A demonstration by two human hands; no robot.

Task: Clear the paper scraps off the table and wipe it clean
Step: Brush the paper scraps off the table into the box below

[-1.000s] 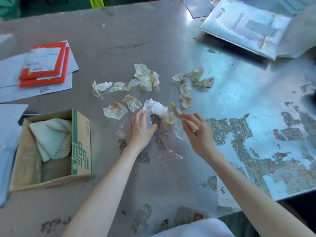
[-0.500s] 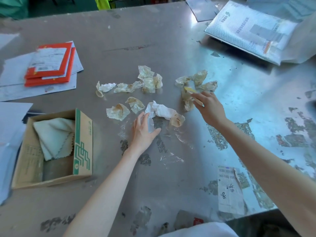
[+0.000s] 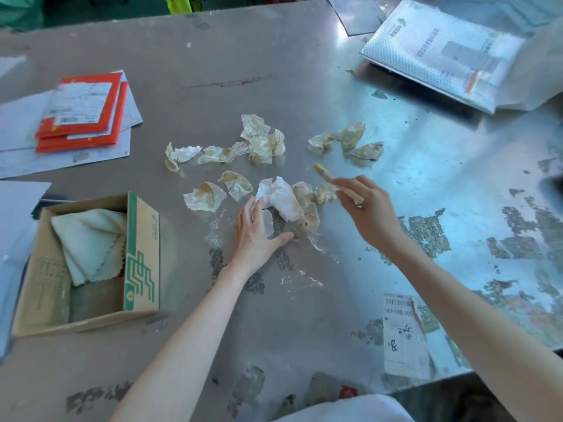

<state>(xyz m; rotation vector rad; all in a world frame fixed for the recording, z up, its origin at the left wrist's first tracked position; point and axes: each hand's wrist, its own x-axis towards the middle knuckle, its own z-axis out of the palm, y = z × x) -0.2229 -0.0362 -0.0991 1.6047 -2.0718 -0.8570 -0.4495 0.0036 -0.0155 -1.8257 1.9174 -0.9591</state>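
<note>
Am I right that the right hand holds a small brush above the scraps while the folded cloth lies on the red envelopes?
Not quite: in the head view the folded cloth lies inside the cardboard box. The right hand does hold the brush.

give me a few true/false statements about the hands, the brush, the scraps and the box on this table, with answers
1. The right hand holds a small brush. True.
2. The cardboard box is empty. False: a folded pale cloth lies inside it.
3. The left hand rests flat on the table beside the white crumpled paper. True.
4. All the paper scraps are already in the box. False: scraps such as the stained one lie on the table.
5. The red envelopes sit right of the scraps. False: left.
</note>
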